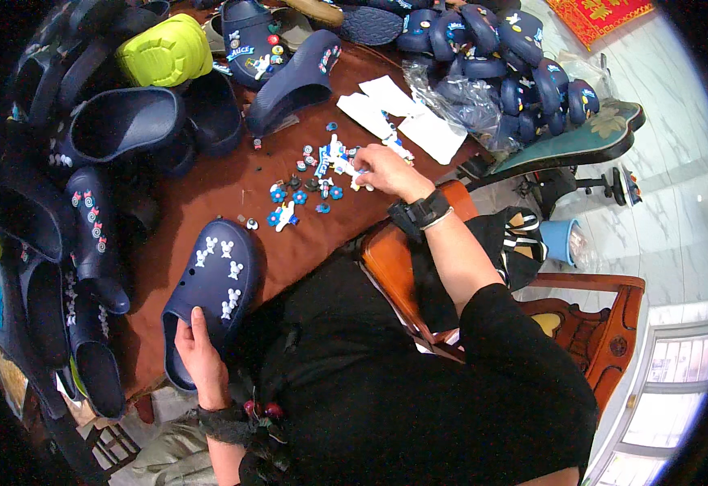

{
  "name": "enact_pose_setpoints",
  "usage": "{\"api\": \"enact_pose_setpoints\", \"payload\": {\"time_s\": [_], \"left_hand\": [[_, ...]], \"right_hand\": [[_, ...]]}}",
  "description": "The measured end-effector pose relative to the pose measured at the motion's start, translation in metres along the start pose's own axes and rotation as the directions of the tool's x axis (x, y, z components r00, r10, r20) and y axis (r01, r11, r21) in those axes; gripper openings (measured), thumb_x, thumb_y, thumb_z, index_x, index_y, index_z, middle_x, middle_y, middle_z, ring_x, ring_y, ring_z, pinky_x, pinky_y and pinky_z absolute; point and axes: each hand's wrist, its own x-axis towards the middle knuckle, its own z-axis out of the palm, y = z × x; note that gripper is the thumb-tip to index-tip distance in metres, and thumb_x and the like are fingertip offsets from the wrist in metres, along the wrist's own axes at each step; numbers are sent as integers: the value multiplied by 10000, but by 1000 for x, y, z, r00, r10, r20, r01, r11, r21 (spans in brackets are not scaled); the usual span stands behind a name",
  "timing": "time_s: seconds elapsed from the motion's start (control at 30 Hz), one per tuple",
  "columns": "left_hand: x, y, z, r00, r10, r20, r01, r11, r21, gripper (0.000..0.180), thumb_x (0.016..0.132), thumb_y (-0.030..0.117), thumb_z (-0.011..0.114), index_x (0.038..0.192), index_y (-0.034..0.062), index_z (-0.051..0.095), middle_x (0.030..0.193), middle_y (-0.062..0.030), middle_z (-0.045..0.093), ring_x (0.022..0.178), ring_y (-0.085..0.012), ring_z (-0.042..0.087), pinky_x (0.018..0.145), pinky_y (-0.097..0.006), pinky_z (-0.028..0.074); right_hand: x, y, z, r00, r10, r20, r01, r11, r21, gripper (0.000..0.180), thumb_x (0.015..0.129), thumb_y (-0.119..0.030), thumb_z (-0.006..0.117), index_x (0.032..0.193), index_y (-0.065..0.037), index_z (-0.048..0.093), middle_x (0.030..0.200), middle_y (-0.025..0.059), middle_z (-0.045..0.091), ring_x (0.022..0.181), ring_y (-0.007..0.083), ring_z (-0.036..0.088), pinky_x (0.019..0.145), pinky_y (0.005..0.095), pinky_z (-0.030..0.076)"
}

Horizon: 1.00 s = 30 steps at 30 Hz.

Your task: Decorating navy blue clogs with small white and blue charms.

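My left hand [202,356] grips a navy clog [208,271] by its heel opening, thumb inside and fingers out of sight. White mouse-head charms [231,296] run along the clog's toe and one side; several bare holes show beside them. On the brown tabletop, my right hand [388,170] reaches into a loose pile of shoe charms [335,154]. Its fingertips are pinched together there, and what lies between them is too small to make out. Blue flower charms [300,197] and a white figure charm [283,217] lie close by.
Navy clogs [127,125] crowd the table's left and far sides, with a lime-green clog [165,50] among them. White papers [423,125] lie beyond the charms. Decorated clogs are heaped at far right near clear plastic [459,101]. A wooden chair [613,332] and blue bin [560,241] stand right.
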Motion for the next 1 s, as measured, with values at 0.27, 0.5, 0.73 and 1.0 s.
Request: {"api": "enact_pose_setpoints", "payload": {"time_s": [0.27,0.5,0.73,1.0], "left_hand": [[-1,0,0,999,-17,-35,17,1000,-7,286,998,192,512,1151,-34,595,1122,-78,649,990,-135,590,928,-274,433],[1,-3,-3,1000,5,26,-4,1000,-31,305,975,270,556,1097,-5,609,1089,-62,638,959,-145,586,879,-288,447],[0,-4,-4,1000,14,0,-14,1000,13,303,998,197,513,1164,-43,596,1115,-68,647,994,-135,576,925,-276,427],[3,-8,-3,999,35,12,-34,997,-65,301,989,204,531,1183,-15,604,1128,-62,655,989,-147,600,913,-279,441]], "right_hand": [[5,-18,3,993,-85,-83,79,994,-81,264,716,-95,755,938,-57,616,948,126,578,913,318,579,787,413,476],[28,-41,24,921,-381,84,382,924,-1,279,723,-17,710,988,-74,647,955,126,589,974,338,581,840,426,474],[28,-43,25,959,-264,106,264,964,10,186,745,-42,710,915,-41,636,947,146,617,928,356,599,815,442,479],[16,-33,28,983,-183,24,185,977,-104,215,750,-65,698,921,-13,577,921,210,586,932,395,571,798,472,469]]}}
